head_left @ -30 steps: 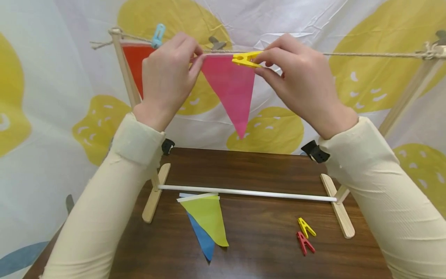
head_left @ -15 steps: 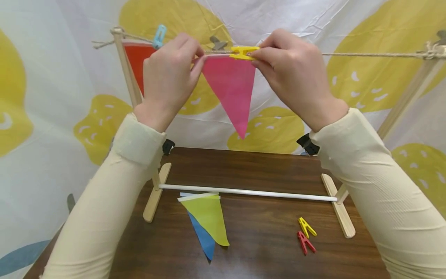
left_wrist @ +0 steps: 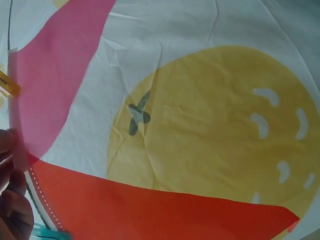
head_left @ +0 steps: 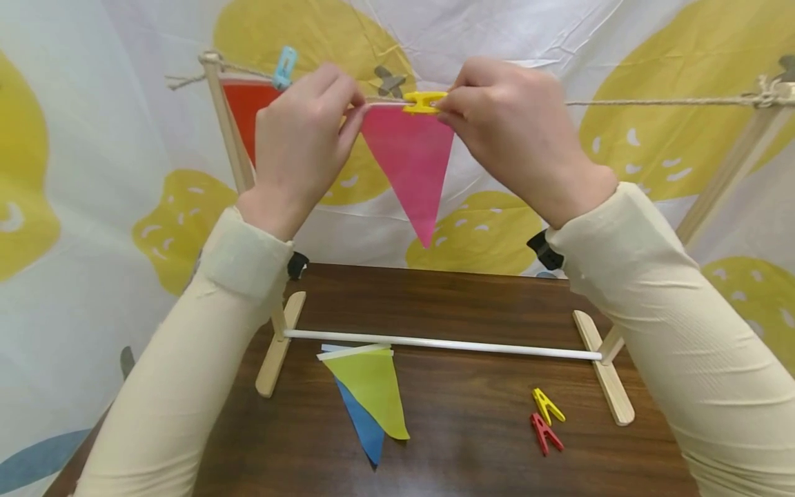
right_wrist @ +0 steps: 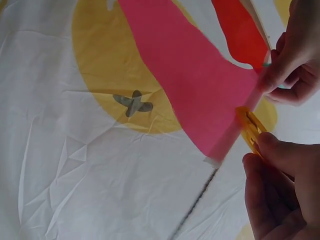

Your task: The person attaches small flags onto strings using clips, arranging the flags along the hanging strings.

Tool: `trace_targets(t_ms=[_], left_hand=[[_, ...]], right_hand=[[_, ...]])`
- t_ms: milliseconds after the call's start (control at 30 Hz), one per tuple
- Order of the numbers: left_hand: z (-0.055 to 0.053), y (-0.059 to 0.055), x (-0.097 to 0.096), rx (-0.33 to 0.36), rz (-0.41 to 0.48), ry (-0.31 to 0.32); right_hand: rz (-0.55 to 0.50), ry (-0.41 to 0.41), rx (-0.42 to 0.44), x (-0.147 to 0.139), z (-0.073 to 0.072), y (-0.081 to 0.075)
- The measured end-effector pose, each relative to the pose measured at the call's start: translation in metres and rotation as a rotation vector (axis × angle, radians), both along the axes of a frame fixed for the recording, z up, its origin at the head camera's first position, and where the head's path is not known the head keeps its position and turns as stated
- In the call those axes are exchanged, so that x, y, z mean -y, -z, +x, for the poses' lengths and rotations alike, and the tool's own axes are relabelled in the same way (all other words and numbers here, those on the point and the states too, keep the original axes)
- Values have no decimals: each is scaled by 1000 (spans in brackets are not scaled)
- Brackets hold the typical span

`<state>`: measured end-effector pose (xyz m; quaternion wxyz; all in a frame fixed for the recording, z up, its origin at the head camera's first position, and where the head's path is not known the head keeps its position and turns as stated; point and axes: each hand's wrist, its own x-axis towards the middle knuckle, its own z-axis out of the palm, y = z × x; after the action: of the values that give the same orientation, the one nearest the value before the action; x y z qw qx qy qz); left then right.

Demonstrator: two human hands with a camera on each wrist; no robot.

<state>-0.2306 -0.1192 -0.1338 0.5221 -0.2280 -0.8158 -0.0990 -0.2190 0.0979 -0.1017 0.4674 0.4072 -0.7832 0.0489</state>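
A pink triangular pennant [head_left: 411, 166] hangs point down at a twine line [head_left: 658, 102]. My left hand [head_left: 304, 141] pinches its top left corner at the line; the left wrist view has these fingertips [left_wrist: 6, 142] on the pale top strip. My right hand [head_left: 518, 128] pinches a yellow clothespin [head_left: 422, 103] by its handle ends. Its nose sits over the middle of the pennant's top strip, as the right wrist view also shows the clothespin [right_wrist: 250, 125]. To the left hangs a red pennant [head_left: 242, 110] under a light blue clothespin [head_left: 285, 67], partly behind my left hand.
Two wooden posts with feet [head_left: 604, 369] carry the twine, joined low down by a white rod [head_left: 444, 343]. On the brown table [head_left: 459, 428] lie a yellow-green pennant [head_left: 373, 386] over a blue pennant [head_left: 361, 421], a yellow clothespin [head_left: 548, 406] and a red clothespin [head_left: 546, 433].
My right hand has moved left with the yellow clothespin, which has gone from near the pennant's right part to its top middle. The twine has dipped slightly. My left hand keeps its pinch.
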Motion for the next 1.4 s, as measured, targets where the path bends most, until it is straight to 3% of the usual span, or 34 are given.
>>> trace_targets(t_ms=[433, 667, 1133, 1400], left_hand=[[0, 3, 2, 4, -51, 12], [-1, 4, 1, 3, -41, 10], [0, 6, 0, 2, -8, -21], [-1, 10, 3, 6, 2, -26]], right_hand=[[69, 49, 116, 8, 0, -4], [40, 52, 156, 8, -1, -2], [-63, 32, 83, 7, -2, 4], [-122, -19, 59, 3, -3, 12]])
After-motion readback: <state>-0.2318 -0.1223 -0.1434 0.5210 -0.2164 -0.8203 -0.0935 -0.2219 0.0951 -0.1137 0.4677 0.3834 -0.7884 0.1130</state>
